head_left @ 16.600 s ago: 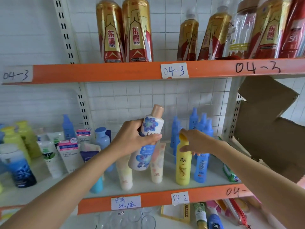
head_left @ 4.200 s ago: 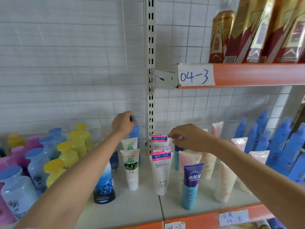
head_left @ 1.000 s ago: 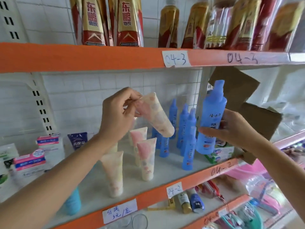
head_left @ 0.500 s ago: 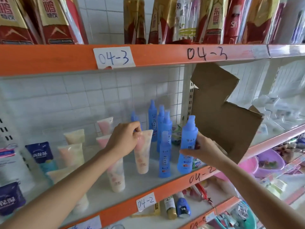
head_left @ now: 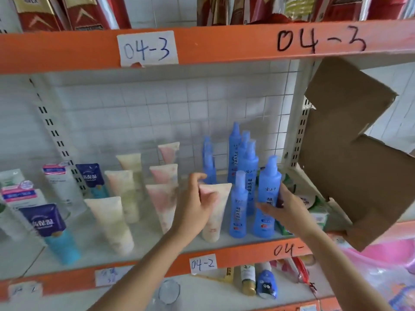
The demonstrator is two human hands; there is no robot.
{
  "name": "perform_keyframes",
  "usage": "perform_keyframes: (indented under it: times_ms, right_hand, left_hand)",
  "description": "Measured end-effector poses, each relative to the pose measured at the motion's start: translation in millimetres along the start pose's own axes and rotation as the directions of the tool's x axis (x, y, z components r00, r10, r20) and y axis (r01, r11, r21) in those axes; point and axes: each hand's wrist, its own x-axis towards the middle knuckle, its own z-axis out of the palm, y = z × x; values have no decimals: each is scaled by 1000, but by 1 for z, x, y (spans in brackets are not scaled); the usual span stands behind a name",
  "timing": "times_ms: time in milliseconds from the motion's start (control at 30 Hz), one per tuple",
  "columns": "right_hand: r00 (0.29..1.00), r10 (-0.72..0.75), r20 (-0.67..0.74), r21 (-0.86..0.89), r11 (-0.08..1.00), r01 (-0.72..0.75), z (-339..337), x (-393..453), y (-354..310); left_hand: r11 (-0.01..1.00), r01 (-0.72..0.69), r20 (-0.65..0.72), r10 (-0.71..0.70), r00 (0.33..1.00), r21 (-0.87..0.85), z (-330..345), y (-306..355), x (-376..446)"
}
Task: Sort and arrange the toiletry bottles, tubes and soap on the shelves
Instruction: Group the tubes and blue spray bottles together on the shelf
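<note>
On the white shelf [head_left: 157, 248] labelled 04-2, a pink and cream tube [head_left: 216, 218] stands on its cap. My left hand [head_left: 194, 207] is at its left side with relaxed fingers touching the upper part. Right of the tube stands a blue spray bottle [head_left: 268, 191] near the front edge, and my right hand [head_left: 286, 209] grips its middle. More blue spray bottles [head_left: 247, 162] stand behind it. Several cream and pink tubes [head_left: 161, 198] stand in rows to the left.
A torn cardboard sheet [head_left: 359, 153] hangs at the right end of the shelf. Dark blue tubes [head_left: 51, 230] and white facial tubes [head_left: 60, 185] stand at the left. Drink bottles line the 04-3 shelf [head_left: 224, 43] above. Small bottles [head_left: 266, 283] lie on the shelf below.
My left hand has loosened from the top of the pink tube, which now stands on the shelf. The blue bottle in my right hand has come down to the shelf front.
</note>
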Motion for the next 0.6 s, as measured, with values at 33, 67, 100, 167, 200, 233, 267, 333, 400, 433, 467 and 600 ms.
perform_keyframes:
  times_ms: [33, 67, 100, 167, 200, 233, 267, 333, 400, 433, 467, 600]
  right_hand:
    - [1000, -6, -6, 7, 1000, 6, 2, -1, 2]
    - [1000, -18, -10, 14, 1000, 18, 3, -2, 2]
    - [1000, -29, -11, 17, 999, 29, 5, -2, 3]
    - [999, -41, -7, 9, 999, 41, 9, 1, 6]
    - [999, -42, -3, -7, 999, 42, 11, 3, 8]
    - [999, -37, 4, -23, 999, 37, 12, 6, 9]
    - [999, -34, 16, -27, 999, 35, 13, 8, 10]
    - [998, -40, 52, 3, 999, 40, 15, 13, 11]
    - [996, -47, 73, 34, 998, 45, 16, 17, 13]
    - [996, -48, 74, 42, 998, 45, 17, 19, 15]
    - [996, -49, 75, 54, 998, 45, 18, 20, 17]
    - [991, -52, 122, 86, 995, 42, 20, 25, 22]
  left_hand:
    - [991, 45, -32, -50, 998, -130, 6, -5, -8]
    - [972, 96, -37, -107, 994, -213, 13, -10, -16]
    - [957, 149, -17, -158, 987, -250, 19, -17, -23]
    - [942, 230, 46, -225, 973, -246, 28, -27, -33]
    - [934, 253, 70, -243, 967, -251, 30, -32, -36]
    - [926, 268, 88, -253, 963, -266, 33, -36, -39]
    - [920, 281, 103, -263, 959, -274, 34, -40, -41]
    - [924, 283, 124, -259, 958, -257, 34, -44, -43]
    - [945, 251, 132, -228, 965, -207, 34, -46, -44]
    - [952, 236, 123, -215, 969, -196, 34, -48, -44]
    - [953, 235, 110, -217, 970, -193, 34, -48, -44]
    - [938, 265, 65, -257, 964, -222, 35, -48, -46]
